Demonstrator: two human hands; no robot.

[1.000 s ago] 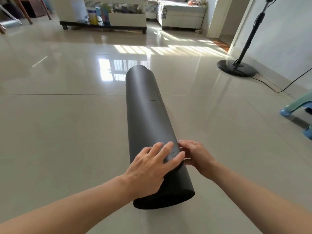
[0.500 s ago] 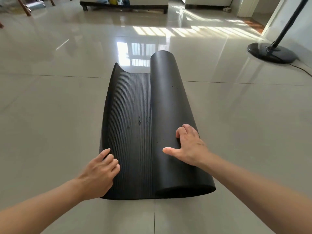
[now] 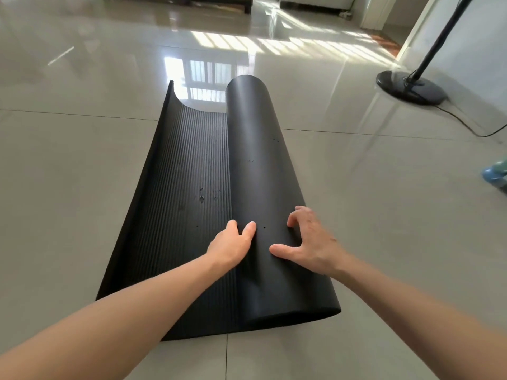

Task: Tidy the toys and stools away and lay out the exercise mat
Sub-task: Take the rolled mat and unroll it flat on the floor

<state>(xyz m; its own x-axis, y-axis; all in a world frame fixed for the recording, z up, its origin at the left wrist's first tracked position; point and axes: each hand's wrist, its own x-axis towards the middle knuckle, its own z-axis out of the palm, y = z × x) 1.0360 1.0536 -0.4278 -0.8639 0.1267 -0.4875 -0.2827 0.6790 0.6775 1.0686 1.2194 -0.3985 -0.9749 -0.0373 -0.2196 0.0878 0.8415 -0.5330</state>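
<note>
A black exercise mat [image 3: 255, 160] lies partly unrolled on the tiled floor in front of me. Its ribbed flat part [image 3: 178, 187] spreads to the left with its outer edge curling upward; the remaining roll sits on the right. My left hand [image 3: 233, 242] rests where the flat part meets the roll, fingertips against the roll's left side. My right hand [image 3: 310, 242] lies on top of the roll near its close end, fingers spread and pressing down. Neither hand grasps anything.
A black fan stand base [image 3: 411, 89] with a pole and trailing cable [image 3: 466, 124] stands at the right by the wall. A blue-green stool foot [image 3: 496, 174] shows at the right edge. Furniture lines the far side of the glossy floor [image 3: 82, 160].
The mat went from fully rolled to partly unrolled leftward. My left hand moved from the mat's left edge over to the roll; my right hand stayed on top of the roll.
</note>
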